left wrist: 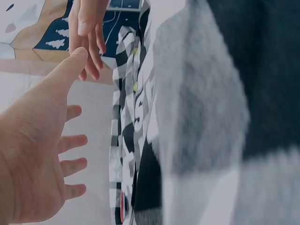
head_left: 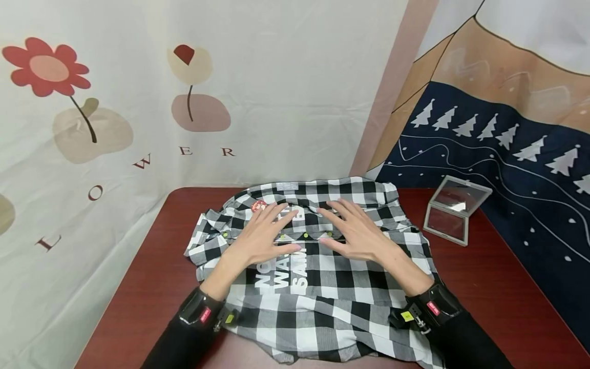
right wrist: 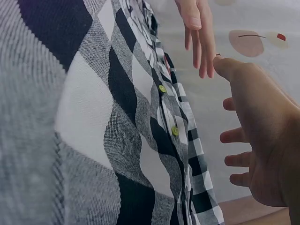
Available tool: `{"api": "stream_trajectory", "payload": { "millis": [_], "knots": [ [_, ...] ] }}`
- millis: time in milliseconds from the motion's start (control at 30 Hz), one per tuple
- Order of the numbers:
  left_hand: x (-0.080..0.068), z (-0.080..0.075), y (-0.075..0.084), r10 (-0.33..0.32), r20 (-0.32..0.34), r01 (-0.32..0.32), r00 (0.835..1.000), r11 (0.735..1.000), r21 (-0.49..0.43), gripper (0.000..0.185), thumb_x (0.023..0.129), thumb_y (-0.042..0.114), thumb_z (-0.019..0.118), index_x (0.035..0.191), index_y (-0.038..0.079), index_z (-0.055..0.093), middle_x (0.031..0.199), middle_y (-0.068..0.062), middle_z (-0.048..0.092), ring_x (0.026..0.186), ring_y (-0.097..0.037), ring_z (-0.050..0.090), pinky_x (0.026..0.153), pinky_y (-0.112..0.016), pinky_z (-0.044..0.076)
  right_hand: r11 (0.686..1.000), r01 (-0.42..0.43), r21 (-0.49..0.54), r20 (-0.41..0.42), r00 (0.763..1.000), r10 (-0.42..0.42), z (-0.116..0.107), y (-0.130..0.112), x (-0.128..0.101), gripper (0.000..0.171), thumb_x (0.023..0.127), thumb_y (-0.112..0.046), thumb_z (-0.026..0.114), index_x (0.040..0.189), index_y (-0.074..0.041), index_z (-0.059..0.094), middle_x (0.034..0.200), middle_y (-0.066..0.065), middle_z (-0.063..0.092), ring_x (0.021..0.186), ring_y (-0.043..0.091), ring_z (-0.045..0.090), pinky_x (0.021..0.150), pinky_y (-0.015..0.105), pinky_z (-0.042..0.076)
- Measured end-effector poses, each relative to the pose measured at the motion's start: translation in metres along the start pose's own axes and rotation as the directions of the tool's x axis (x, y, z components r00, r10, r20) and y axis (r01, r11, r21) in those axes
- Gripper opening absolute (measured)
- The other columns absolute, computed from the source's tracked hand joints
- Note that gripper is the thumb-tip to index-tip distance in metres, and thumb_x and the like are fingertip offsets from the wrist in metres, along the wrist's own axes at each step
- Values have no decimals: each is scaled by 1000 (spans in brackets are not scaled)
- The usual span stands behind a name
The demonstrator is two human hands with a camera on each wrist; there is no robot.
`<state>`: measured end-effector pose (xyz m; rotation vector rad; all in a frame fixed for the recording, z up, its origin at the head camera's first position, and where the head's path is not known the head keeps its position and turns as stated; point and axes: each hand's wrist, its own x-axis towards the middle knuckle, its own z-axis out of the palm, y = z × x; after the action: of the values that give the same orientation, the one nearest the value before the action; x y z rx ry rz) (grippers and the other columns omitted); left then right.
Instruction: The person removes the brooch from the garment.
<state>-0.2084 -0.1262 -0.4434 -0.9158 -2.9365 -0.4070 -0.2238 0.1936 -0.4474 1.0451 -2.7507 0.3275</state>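
Two flat hands (head_left: 313,233) over checked shirt (head_left: 322,287)

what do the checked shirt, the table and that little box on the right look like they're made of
Checked shirt: soft woven cloth, matte; it creases and shows weave.
Table: dark red, smooth, slight sheen; wood or laminate, cannot tell.
Little box: clear glossy panels, glass or acrylic, in a pale frame.

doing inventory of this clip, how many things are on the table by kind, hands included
checked shirt: 1
clear box with open lid: 1
hands, left hand and right hand, both spread flat over the shirt: 2
total: 4
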Motion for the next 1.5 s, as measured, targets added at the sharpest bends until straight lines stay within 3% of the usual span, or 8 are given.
{"api": "stream_trajectory", "payload": {
  "millis": [400, 733, 1200, 1500],
  "knots": [
    [-15, -15, -23, -113, -18, 112, 993, 993, -46, 96, 104, 72, 68, 181, 28, 31, 188, -16, 29, 176, -46, 23, 141, -73, 20, 996, 58, 63, 0, 998, -58, 6, -9, 25, 76, 110, -58, 65, 173, -21, 47, 175, 19, 49, 167, 46, 42, 136, 71, 35],
    [-20, -25, -47, -169, -61, 164, 984, 983, -84, 97, 104, 66, 73, 181, 25, 30, 187, -17, 31, 174, -47, 26, 141, -73, 21, 995, 45, 86, 37, 998, -48, 13, -19, 48, 76, 112, -60, 60, 175, -21, 44, 180, 17, 44, 171, 47, 35, 137, 72, 33],
    [-22, -43, -76, -203, -74, 191, 976, 971, -141, 91, 107, 60, 73, 180, 21, 34, 186, -18, 32, 174, -45, 28, 138, -75, 24, 992, 80, 97, 51, 995, -85, 20, -29, 83, 75, 114, -59, 58, 175, -18, 44, 179, 21, 45, 169, 48, 39, 139, 68, 32],
    [-18, -39, -89, -221, -74, 202, 973, 959, -198, 90, 108, 59, 71, 180, 20, 33, 185, -17, 33, 173, -44, 31, 135, -74, 32, 979, 161, 126, 10, 987, -163, 31, -36, 108, 71, 113, -49, 66, 169, -7, 52, 169, 25, 55, 161, 48, 50, 134, 67, 40]
  ]
}}
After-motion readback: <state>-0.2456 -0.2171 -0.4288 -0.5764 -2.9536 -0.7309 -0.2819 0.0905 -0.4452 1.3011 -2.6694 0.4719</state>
